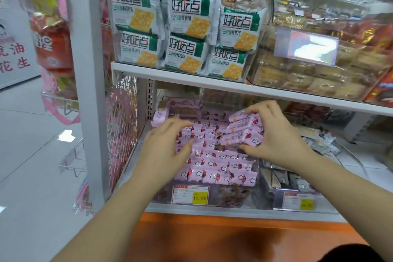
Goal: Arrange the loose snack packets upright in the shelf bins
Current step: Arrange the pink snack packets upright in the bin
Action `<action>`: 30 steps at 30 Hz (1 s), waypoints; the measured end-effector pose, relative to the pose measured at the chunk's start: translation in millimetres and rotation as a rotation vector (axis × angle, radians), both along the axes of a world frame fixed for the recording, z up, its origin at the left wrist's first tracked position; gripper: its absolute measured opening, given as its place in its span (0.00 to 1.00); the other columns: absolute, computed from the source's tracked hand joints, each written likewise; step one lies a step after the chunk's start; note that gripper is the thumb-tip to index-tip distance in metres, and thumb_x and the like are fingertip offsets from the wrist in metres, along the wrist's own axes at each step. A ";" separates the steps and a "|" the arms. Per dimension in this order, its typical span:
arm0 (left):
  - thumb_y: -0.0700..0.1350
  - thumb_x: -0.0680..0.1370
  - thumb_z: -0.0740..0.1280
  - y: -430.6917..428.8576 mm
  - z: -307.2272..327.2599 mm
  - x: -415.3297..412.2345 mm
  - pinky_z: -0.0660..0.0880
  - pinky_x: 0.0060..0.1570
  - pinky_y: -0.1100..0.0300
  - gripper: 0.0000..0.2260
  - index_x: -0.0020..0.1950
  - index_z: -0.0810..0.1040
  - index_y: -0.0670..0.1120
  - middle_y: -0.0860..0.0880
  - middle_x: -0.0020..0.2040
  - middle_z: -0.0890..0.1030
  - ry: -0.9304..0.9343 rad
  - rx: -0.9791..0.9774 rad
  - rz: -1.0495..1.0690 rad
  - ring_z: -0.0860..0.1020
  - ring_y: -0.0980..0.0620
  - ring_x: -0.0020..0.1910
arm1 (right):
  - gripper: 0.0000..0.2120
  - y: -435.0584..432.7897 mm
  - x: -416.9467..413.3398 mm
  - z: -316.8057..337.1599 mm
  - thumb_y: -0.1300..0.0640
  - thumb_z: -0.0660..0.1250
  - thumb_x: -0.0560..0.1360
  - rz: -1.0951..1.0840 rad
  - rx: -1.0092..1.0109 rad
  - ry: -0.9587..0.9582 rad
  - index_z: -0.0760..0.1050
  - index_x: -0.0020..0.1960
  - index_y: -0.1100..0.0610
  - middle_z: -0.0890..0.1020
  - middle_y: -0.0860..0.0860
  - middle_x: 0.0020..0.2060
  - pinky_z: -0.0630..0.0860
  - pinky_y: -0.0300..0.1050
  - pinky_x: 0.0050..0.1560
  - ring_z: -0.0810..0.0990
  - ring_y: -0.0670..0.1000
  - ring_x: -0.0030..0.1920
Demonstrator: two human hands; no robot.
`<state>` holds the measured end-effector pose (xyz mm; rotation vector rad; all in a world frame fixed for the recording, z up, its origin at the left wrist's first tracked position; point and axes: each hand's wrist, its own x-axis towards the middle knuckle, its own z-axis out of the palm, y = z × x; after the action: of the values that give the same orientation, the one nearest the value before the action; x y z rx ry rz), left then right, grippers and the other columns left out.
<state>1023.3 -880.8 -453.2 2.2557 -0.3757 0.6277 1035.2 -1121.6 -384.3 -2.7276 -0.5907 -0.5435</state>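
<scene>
The right hand (pixel 276 134) pinches a pink stack (pixel 244 132) over the bin (pixel 223 197) while the left hand (pixel 168 144), fingers loosely spread, steadies the rows (pixel 212 168); next, the stack probably needs slotting in upright.

Green cracker packs (pixel 136 13) read 好吃点. The price tag (pixel 190 194) on the bin (pixel 231 197) of pink packets (pixel 212 168) showed 15.80. A white sign (pixel 12 55) at left bore 花生.
</scene>
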 end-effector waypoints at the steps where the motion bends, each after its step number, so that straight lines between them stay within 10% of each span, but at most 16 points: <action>1: 0.48 0.77 0.66 0.4 -1.6 1.2 0.67 0.65 0.46 0.15 0.63 0.75 0.52 0.54 0.62 0.75 0.007 0.014 0.004 0.73 0.50 0.64 | 0.33 1.9 6.7 -3.9 0.44 0.74 0.63 -0.028 -0.061 0.027 0.65 0.63 0.49 0.62 0.46 0.56 0.70 0.42 0.51 0.70 0.48 0.51; 15: 0.51 0.75 0.62 6.7 -7.4 10.3 0.70 0.63 0.44 0.16 0.62 0.77 0.52 0.56 0.59 0.76 0.013 0.015 0.005 0.75 0.52 0.60 | 0.26 35.6 107.3 -22.6 0.53 0.78 0.63 0.096 -0.231 0.649 0.66 0.53 0.40 0.76 0.51 0.59 0.74 0.49 0.55 0.77 0.53 0.52; 22: 0.50 0.77 0.63 12.4 -9.0 11.7 0.75 0.56 0.45 0.15 0.63 0.75 0.54 0.58 0.61 0.74 0.010 -0.032 -0.003 0.73 0.56 0.61 | 0.45 31.6 114.4 -31.2 0.57 0.75 0.69 0.053 -0.049 0.903 0.51 0.77 0.53 0.57 0.49 0.75 0.67 0.35 0.63 0.64 0.48 0.69; 25: 0.51 0.76 0.61 13.7 -7.9 11.1 0.73 0.60 0.46 0.16 0.63 0.75 0.54 0.58 0.60 0.74 -0.003 -0.041 0.010 0.73 0.56 0.61 | 0.42 30.6 110.6 -35.8 0.68 0.71 0.71 0.017 0.167 1.061 0.52 0.77 0.57 0.61 0.53 0.74 0.78 0.35 0.50 0.73 0.48 0.62; 30: 0.50 0.76 0.61 15.5 -5.0 10.6 0.73 0.58 0.44 0.15 0.63 0.75 0.55 0.60 0.59 0.74 -0.018 -0.079 0.025 0.73 0.57 0.59 | 0.35 32.1 109.3 -44.5 0.67 0.70 0.72 -0.008 0.170 1.041 0.59 0.75 0.56 0.70 0.56 0.70 0.71 0.48 0.66 0.75 0.53 0.64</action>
<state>1033.9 -865.3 -458.2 2.1836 -0.3265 0.6645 1144.5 -1089.5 -428.7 -2.3874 -0.2237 0.7685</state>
